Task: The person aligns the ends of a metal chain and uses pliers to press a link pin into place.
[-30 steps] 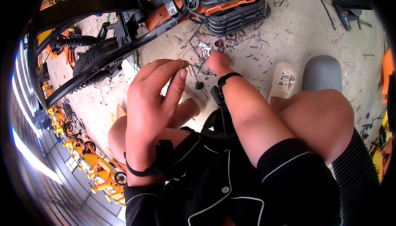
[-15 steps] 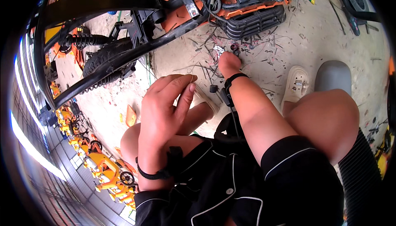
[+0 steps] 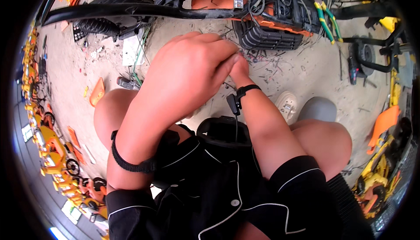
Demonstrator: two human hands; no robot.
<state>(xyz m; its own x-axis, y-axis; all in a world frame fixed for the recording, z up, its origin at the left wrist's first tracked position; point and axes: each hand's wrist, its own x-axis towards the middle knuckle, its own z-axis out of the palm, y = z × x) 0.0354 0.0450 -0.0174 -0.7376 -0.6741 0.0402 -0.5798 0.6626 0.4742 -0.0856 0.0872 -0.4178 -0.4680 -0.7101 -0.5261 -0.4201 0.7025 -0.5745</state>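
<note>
My left hand [image 3: 188,67] is raised in front of me, its fingers bent and its thumb pressed toward the index finger. What it pinches is hidden. Right against its fingertips is my right hand [image 3: 240,70], a small rounded shape with its fingers curled down out of sight; whatever it holds is covered too. Each wrist wears a black band, and a small black device with a cable [image 3: 234,104] hangs at the right one. Just beyond the hands sits a black ribbed plastic part [image 3: 271,36] at the edge of a vehicle frame.
The black tubular frame [image 3: 162,12] crosses the far side, with cables and orange panels. Pliers with green and yellow handles [image 3: 323,23] rest on it. Wire scraps litter the concrete floor [image 3: 280,71]. Yellow and orange vehicles [image 3: 54,152] line the left; an orange panel [image 3: 385,124] stands at right.
My left hand has moved up and right to meet my right hand, which has drawn slightly back from the floor scraps. The view has turned, so the frame lies more level.
</note>
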